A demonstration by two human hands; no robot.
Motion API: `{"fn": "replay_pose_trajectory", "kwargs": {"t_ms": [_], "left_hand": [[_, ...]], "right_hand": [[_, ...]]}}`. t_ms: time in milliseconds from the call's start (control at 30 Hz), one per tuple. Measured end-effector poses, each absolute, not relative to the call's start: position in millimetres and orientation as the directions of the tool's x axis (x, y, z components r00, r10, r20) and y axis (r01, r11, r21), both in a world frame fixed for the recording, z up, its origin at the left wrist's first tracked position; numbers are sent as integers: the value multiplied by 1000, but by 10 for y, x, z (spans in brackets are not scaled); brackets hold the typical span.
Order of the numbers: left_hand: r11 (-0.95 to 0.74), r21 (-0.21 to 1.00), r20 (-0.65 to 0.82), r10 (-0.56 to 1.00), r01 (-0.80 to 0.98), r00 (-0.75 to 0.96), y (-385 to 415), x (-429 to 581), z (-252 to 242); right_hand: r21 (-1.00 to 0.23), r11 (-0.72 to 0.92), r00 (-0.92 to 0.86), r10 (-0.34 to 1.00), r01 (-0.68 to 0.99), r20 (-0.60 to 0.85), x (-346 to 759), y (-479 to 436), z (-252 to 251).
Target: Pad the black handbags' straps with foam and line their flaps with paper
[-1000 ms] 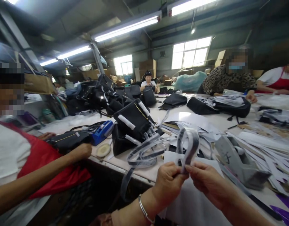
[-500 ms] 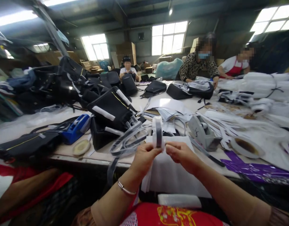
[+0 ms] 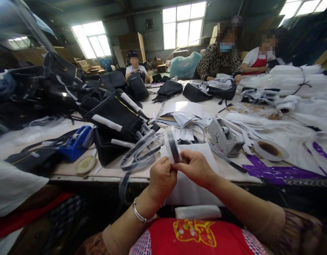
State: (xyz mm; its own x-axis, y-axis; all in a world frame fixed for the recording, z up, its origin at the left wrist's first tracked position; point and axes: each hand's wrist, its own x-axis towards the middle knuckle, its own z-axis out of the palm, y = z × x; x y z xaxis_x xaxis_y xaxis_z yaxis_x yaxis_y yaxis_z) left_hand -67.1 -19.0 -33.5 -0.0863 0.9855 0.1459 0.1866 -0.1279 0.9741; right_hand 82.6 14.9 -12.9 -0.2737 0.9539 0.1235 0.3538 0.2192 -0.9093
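In front of me a dark strap loop point(image 3: 175, 146) with a white wrapping stands up from between my hands. My left hand point(image 3: 162, 177) is closed at its base, the thumb and curled fingers pressed together. Pinched at the loop's lower right side, my right hand point(image 3: 197, 166) touches my left fingertips. What exactly lies between the fingertips is hidden. Under my hands hangs a white sheet point(image 3: 191, 189) over the table edge, with dark material below it. A white padded roll point(image 3: 198, 211) lies near my red apron.
Black bags point(image 3: 112, 120) with white-wrapped straps are piled left. A blue tape dispenser point(image 3: 76, 143), a grey tape dispenser point(image 3: 224, 136), tape rolls point(image 3: 271, 150) and purple plastic point(image 3: 280, 171) lie on the table. A co-worker's sleeve point(image 3: 17, 187) is close at left; several people work beyond.
My right hand has come in to meet the left, which has curled tighter. The loop has tilted. The view has shifted, and the co-worker's white sleeve at left has come further in.
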Motion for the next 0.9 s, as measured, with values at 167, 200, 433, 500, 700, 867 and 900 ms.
{"fn": "replay_pose_trajectory", "kwargs": {"t_ms": [167, 200, 433, 500, 700, 867, 900], "left_hand": [[-152, 948, 141, 988, 280, 61, -201, -716, -215], [-61, 983, 35, 989, 172, 147, -187, -758, -177], [414, 827, -310, 901, -381, 305, -28, -898, -149], [374, 845, -295, 922, -382, 251, -31, -861, -199], [-91, 993, 86, 994, 79, 70, -195, -738, -258], [-196, 959, 164, 973, 204, 164, -211, -802, -251], [-118, 984, 90, 976, 132, 200, -186, -831, -254]], "right_hand": [[-904, 319, -250, 935, 285, 251, 865, 143, -268], [-894, 350, -281, 920, 280, 272, 888, 148, -284], [-374, 822, -612, 569, 429, 550, 977, 170, -345], [-446, 792, -605, 608, 416, 514, 994, 189, -334], [-971, -233, -592, 789, -44, -163, 1024, 290, -183], [-906, -391, -528, 810, -161, -256, 958, 255, -156], [-953, -286, -503, 841, -103, -198, 951, 232, -167]]}}
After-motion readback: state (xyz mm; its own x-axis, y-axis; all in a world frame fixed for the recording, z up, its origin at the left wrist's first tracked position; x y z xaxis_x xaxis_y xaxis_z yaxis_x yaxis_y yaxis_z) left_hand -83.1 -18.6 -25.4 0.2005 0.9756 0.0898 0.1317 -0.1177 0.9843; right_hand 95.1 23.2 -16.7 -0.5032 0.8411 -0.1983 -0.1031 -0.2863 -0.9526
